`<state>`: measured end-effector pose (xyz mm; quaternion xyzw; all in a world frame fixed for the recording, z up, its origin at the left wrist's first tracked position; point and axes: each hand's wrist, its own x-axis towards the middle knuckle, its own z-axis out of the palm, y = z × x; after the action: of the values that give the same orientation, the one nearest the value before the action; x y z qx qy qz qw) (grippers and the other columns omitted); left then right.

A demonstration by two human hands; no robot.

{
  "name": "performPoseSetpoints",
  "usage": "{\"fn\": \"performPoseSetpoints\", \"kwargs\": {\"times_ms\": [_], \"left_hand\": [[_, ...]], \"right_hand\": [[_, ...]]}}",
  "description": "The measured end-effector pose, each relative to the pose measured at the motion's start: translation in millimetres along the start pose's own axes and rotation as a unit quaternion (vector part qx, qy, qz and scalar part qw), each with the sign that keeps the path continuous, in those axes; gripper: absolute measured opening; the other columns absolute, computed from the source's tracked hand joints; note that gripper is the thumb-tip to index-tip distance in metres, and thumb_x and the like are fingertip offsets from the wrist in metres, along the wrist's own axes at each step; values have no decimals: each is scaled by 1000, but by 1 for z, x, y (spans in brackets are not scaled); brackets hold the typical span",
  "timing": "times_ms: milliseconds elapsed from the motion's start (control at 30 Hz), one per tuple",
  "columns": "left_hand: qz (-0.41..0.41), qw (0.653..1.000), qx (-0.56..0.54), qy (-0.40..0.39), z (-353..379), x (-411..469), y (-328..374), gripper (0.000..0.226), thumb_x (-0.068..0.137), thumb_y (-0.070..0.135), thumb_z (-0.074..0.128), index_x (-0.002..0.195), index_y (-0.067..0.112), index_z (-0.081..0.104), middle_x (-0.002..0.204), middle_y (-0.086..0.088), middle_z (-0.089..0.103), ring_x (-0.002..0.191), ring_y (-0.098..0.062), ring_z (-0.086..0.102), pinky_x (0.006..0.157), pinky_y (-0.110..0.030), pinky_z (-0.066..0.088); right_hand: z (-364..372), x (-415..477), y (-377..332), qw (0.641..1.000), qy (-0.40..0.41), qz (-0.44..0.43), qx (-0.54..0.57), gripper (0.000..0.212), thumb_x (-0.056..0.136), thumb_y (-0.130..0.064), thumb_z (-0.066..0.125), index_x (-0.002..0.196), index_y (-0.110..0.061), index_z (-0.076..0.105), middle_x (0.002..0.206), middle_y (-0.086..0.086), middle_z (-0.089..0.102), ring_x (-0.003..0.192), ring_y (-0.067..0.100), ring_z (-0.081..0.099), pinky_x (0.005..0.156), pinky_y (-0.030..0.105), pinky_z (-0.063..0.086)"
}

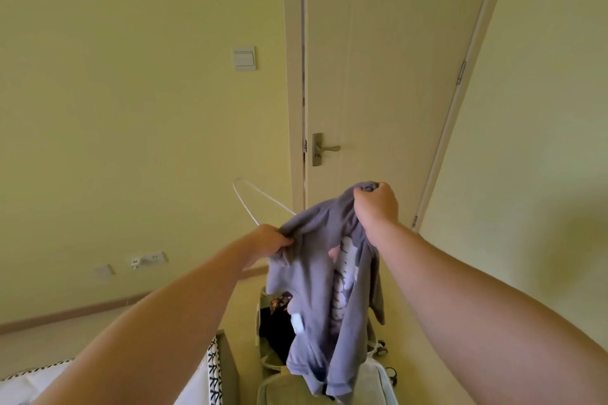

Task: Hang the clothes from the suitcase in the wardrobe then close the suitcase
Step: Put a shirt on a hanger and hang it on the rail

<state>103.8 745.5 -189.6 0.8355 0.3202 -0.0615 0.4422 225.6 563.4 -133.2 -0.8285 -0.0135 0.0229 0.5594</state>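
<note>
A purple-grey shirt (316,273) is held up in the air by both hands, in front of a closed door (378,76). The upper edge of the shirt is gripped by the right hand (375,204), whose fingers are clenched around a bunch of the cloth. This hand is the higher one. Another part of the cloth is grasped by the left hand (269,240), lower and to the left, with the fingers curled around the fabric.

A thin white wire hanger (250,197) is seen beside the left hand. One bent end of it stands out up and to the left, and the other side goes into the shirt. Whether the hanger is also held by the left fingers cannot be told, because the cloth covers that place.

The shirt hangs down crumpled, and a pale print is seen on its front. Below it, an open green suitcase (279,388) lies on the floor, partly hidden by the shirt. Dark clothes (278,332) are seen inside it, and small wheels are seen at its right side.

A metal handle (325,149) is fixed on the door. A light switch (244,58) is set on the wall to the left of the door, and sockets (148,259) are placed low on the same wall. A bed cover (214,368) with a black and white pattern is seen at the lower left, near the suitcase.
</note>
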Motion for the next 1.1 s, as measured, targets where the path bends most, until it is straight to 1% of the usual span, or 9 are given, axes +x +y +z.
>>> {"fn": "performPoseSetpoints", "kwargs": {"times_ms": [67, 167, 300, 400, 500, 667, 867, 967, 1100], "left_hand": [[-4, 996, -76, 49, -10, 0, 14, 24, 95, 14, 67, 71, 7, 66, 54, -6, 58, 38, -8, 53, 43, -17, 42], [14, 985, -149, 85, -24, -2, 38, 16, 91, 16, 70, 75, 10, 69, 60, -6, 59, 56, -18, 56, 55, -23, 42], [41, 991, -119, 35, -23, -20, 69, 25, 90, -5, 42, 71, 11, 48, 51, -1, 35, 43, -15, 30, 48, -26, 21], [58, 991, -119, 31, -11, -28, 89, 28, 88, -9, 42, 68, 11, 39, 56, -2, 32, 56, -18, 29, 46, -21, 25], [65, 991, -105, 46, -15, -23, 82, 32, 91, 3, 51, 62, 16, 42, 61, -4, 39, 62, -20, 33, 52, -24, 30], [45, 989, -137, 11, -32, -18, 50, 34, 72, 50, 72, 83, 19, 65, 74, -2, 49, 69, -19, 39, 60, -32, 34], [23, 985, -167, -47, -31, -11, 11, 118, 27, 109, 48, 107, 24, 68, 100, 2, 63, 88, -19, 50, 81, -34, 37], [23, 985, -114, -125, -21, -21, -1, 124, 46, 99, 56, 143, 22, 53, 143, -1, 54, 141, -29, 38, 120, -47, 23], [55, 989, -56, -125, -4, -17, -8, 50, 79, 46, 83, 122, 23, 71, 130, 8, 66, 130, -14, 53, 121, -44, 27]], "right_hand": [[-9, 1, 6, 997, 1, 41, -58, 38, 96, -19, 50, 132, -5, 44, 126, 17, 61, 105, 36, 61, 78, 36, 47], [-16, -3, 16, 984, -63, 66, -150, 81, 88, -18, 58, 155, -9, 13, 142, 17, 51, 121, 38, 57, 96, 41, 51], [-4, -17, 8, 955, -246, -2, -165, 103, 68, -7, 73, 154, -28, 21, 133, 8, 49, 112, 32, 60, 84, 36, 53], [10, -29, 2, 918, -351, -10, -182, 59, 77, -13, 79, 133, -16, 58, 116, 9, 66, 92, 21, 64, 69, 29, 53], [18, -29, 4, 930, -320, -29, -178, 20, 80, -17, 71, 97, -8, 68, 88, 11, 69, 75, 24, 64, 64, 30, 49], [18, -27, 7, 961, -265, -6, -82, 23, 73, -27, 67, 94, -16, 68, 96, 7, 69, 90, 27, 65, 82, 39, 53], [25, -25, 6, 977, -190, 31, 87, 18, 83, -34, 72, 84, -17, 68, 85, 5, 71, 84, 26, 69, 68, 31, 50], [21, -21, 5, 972, -173, 74, 142, 21, 85, -38, 72, 86, -18, 66, 89, 7, 72, 85, 26, 69, 77, 36, 54], [15, -17, 7, 961, -157, 112, 198, 24, 87, -42, 72, 89, -19, 65, 91, 6, 73, 88, 27, 70, 90, 43, 56]]}}
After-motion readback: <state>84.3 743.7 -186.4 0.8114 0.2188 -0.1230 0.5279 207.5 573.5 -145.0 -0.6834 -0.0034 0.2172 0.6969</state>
